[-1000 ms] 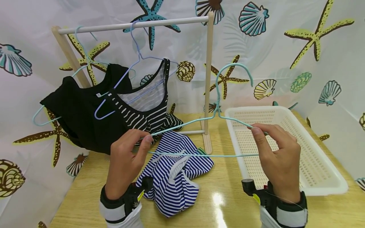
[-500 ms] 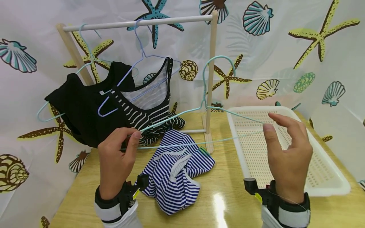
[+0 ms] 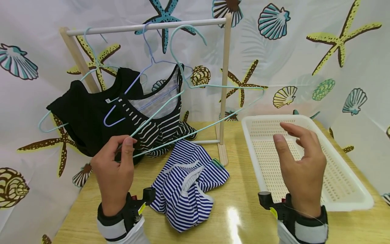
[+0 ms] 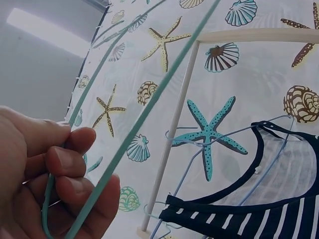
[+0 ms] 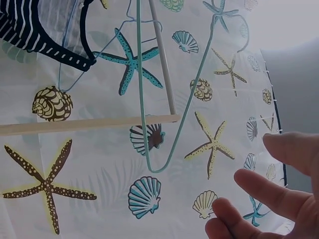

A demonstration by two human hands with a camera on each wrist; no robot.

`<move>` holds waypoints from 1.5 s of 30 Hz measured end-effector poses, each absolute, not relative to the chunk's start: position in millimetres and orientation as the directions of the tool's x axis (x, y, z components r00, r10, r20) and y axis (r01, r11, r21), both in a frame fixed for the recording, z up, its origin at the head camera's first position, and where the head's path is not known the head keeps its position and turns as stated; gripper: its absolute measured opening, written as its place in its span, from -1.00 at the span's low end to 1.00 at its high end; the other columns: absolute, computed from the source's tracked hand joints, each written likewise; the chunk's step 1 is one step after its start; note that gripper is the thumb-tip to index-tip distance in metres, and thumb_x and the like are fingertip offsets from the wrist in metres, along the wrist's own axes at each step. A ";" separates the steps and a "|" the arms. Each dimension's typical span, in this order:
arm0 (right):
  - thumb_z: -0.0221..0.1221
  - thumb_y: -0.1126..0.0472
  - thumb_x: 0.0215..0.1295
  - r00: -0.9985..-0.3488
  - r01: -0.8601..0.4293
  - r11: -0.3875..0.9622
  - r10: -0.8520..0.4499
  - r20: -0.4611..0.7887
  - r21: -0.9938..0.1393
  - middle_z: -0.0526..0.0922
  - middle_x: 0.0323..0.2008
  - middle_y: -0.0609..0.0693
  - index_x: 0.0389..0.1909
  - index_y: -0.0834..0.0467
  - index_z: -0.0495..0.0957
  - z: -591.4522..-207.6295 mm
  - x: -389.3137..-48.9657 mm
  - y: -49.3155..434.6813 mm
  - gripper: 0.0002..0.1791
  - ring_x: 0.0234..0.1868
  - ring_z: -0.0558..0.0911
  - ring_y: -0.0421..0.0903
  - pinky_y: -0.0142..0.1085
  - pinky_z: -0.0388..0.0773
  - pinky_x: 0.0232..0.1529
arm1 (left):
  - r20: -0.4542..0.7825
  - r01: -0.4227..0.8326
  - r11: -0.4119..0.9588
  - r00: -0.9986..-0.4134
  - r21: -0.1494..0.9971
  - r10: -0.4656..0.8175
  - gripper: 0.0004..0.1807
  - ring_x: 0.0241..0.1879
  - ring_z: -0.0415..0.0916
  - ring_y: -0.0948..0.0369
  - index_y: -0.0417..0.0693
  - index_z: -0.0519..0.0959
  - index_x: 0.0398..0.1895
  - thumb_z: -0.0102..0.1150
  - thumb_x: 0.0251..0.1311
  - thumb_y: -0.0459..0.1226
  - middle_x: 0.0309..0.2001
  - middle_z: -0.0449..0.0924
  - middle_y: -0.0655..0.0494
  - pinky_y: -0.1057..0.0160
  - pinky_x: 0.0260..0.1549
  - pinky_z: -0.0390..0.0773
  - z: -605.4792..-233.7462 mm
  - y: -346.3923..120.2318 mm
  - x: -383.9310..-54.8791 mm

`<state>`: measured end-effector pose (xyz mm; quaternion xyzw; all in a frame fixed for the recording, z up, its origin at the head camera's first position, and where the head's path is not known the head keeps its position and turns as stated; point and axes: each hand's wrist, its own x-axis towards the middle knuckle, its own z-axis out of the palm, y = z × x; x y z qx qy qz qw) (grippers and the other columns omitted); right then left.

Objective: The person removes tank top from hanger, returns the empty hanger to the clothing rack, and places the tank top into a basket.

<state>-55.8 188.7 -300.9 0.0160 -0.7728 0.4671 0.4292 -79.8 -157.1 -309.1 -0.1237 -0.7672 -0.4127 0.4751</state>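
My left hand (image 3: 114,169) pinches one end of a mint-green clothes hanger (image 3: 210,127) between thumb and fingers. In the left wrist view the fingers (image 4: 70,162) wrap that end. The hanger is tilted, its hook up near the rack's bar and its free end pointing right, over the striped clothes in the head view. My right hand (image 3: 303,162) is apart from it, over the basket, thumb and fingers spread and holding nothing. A blue-and-white striped garment (image 3: 186,189) lies crumpled on the table between the hands.
A rack with a white bar (image 3: 122,29) and wooden posts stands at the back left. On it hang a black top (image 3: 91,115) and a black-and-white striped top (image 3: 152,125), each on a hanger. A white plastic basket (image 3: 347,186) sits on the table at right.
My right hand has let go of the hanger. My left hand has moved slightly left, and the hanger has swung up, its hook going left and higher. The striped garment stays put.
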 end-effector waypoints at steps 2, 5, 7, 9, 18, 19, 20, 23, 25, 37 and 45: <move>0.29 0.25 0.22 -0.644 -0.426 0.567 0.357 0.677 -0.705 0.58 -0.01 -0.05 0.09 0.05 0.61 -301.3 -56.2 187.8 -0.62 0.06 0.46 -0.25 -0.37 0.23 0.04 | 0.827 0.572 0.626 -0.514 0.530 -0.229 -0.88 -0.43 0.42 0.43 -0.36 0.62 -0.33 0.15 0.28 -0.43 -0.40 0.65 -0.12 0.46 -0.27 0.44 -307.6 -157.8 -77.9; 0.31 0.26 0.20 -0.664 -0.434 0.566 0.325 0.674 -0.701 0.58 0.02 -0.04 0.13 0.04 0.57 -301.7 -56.0 185.0 -0.56 0.08 0.46 -0.24 -0.38 0.26 0.04 | 0.827 0.573 0.617 -0.500 0.539 -0.258 -0.86 -0.45 0.40 0.44 -0.38 0.62 -0.33 0.13 0.29 -0.42 -0.43 0.64 -0.15 0.44 -0.30 0.42 -305.8 -158.7 -75.3; 0.32 0.27 0.18 -0.675 -0.437 0.568 0.305 0.672 -0.697 0.57 0.04 -0.04 0.17 0.04 0.54 -301.3 -55.9 182.6 -0.51 0.09 0.45 -0.23 -0.38 0.27 0.05 | 0.825 0.570 0.614 -0.490 0.546 -0.279 -0.85 -0.45 0.40 0.45 -0.39 0.62 -0.33 0.13 0.29 -0.42 -0.42 0.65 -0.16 0.44 -0.30 0.42 -304.8 -159.4 -73.9; 0.33 0.30 0.16 -0.681 -0.447 0.566 0.287 0.674 -0.693 0.57 0.06 -0.03 0.19 0.07 0.52 -301.0 -55.8 180.2 -0.47 0.10 0.45 -0.21 -0.39 0.28 0.05 | 0.824 0.564 0.613 -0.480 0.553 -0.302 -0.84 -0.46 0.40 0.46 -0.40 0.62 -0.34 0.13 0.29 -0.41 -0.44 0.64 -0.17 0.44 -0.33 0.40 -303.7 -160.1 -72.6; 0.34 0.31 0.14 -0.698 -0.486 0.529 0.244 0.673 -0.696 0.54 0.09 0.03 0.28 0.08 0.41 -297.0 -53.7 166.9 -0.36 0.12 0.46 -0.10 -0.38 0.31 0.07 | 0.795 0.548 0.577 -0.459 0.605 -0.397 -0.80 -0.51 0.37 0.41 -0.39 0.64 -0.34 0.13 0.32 -0.37 -0.46 0.62 -0.11 0.40 -0.42 0.37 -296.1 -159.1 -71.5; 0.33 0.30 0.16 -0.708 -0.484 0.524 0.237 0.666 -0.701 0.53 0.09 0.04 0.29 0.07 0.40 -298.2 -55.1 165.0 -0.36 0.12 0.46 -0.09 -0.39 0.32 0.07 | 0.792 0.548 0.574 -0.458 0.609 -0.403 -0.80 -0.50 0.37 0.40 -0.39 0.63 -0.34 0.13 0.32 -0.36 -0.44 0.63 -0.11 0.40 -0.42 0.38 -295.6 -158.9 -72.3; 0.32 0.28 0.17 -0.721 -0.479 0.519 0.228 0.655 -0.708 0.53 0.09 0.05 0.30 0.06 0.38 -299.8 -57.0 163.1 -0.35 0.12 0.47 -0.07 -0.39 0.34 0.07 | 0.789 0.545 0.571 -0.459 0.614 -0.409 -0.79 -0.51 0.36 0.40 -0.39 0.64 -0.34 0.13 0.32 -0.36 -0.42 0.64 -0.11 0.40 -0.43 0.37 -295.5 -158.8 -73.0; 0.30 0.19 0.22 -0.774 -0.447 0.514 0.188 0.604 -0.732 0.51 0.10 0.06 0.34 0.07 0.32 -305.1 -64.9 157.7 -0.34 0.13 0.47 -0.05 -0.31 0.40 0.07 | 0.777 0.528 0.572 -0.466 0.628 -0.422 -0.79 -0.56 0.31 0.39 -0.37 0.64 -0.33 0.13 0.32 -0.34 -0.37 0.67 -0.11 0.41 -0.47 0.34 -297.1 -159.2 -74.5; 0.29 0.12 0.24 -0.809 -0.423 0.524 0.150 0.569 -0.739 0.50 0.12 0.07 0.36 0.08 0.29 -305.8 -70.3 154.5 -0.33 0.14 0.47 -0.02 -0.20 0.44 0.07 | 0.771 0.509 0.582 -0.470 0.634 -0.430 -0.78 -0.59 0.27 0.40 -0.35 0.65 -0.34 0.13 0.33 -0.32 -0.38 0.68 -0.10 0.43 -0.52 0.31 -300.0 -160.0 -74.3; 0.21 0.04 0.31 -0.881 -0.404 0.652 -0.089 0.464 -0.642 0.51 0.08 0.23 0.35 0.20 0.23 -267.4 -138.8 156.6 -0.32 0.09 0.53 0.15 0.03 0.52 -0.06 | 0.803 0.441 0.696 -0.488 0.566 -0.344 -0.72 -0.60 0.25 0.27 -0.29 0.65 -0.26 0.06 0.39 -0.23 -0.42 0.63 -0.05 0.38 -0.58 0.19 -299.1 -158.9 -86.8; 0.13 0.09 0.37 -0.933 -0.345 0.704 -0.185 0.309 -0.621 0.44 0.17 0.34 0.41 0.27 0.09 -258.6 -222.8 172.8 -0.29 0.20 0.45 0.23 0.07 0.41 0.11 | 0.824 0.423 0.753 -0.496 0.504 -0.273 -0.66 -0.56 0.35 0.10 -0.33 0.63 -0.23 0.01 0.41 -0.19 -0.48 0.56 -0.13 0.28 -0.54 0.19 -279.1 -159.6 -98.2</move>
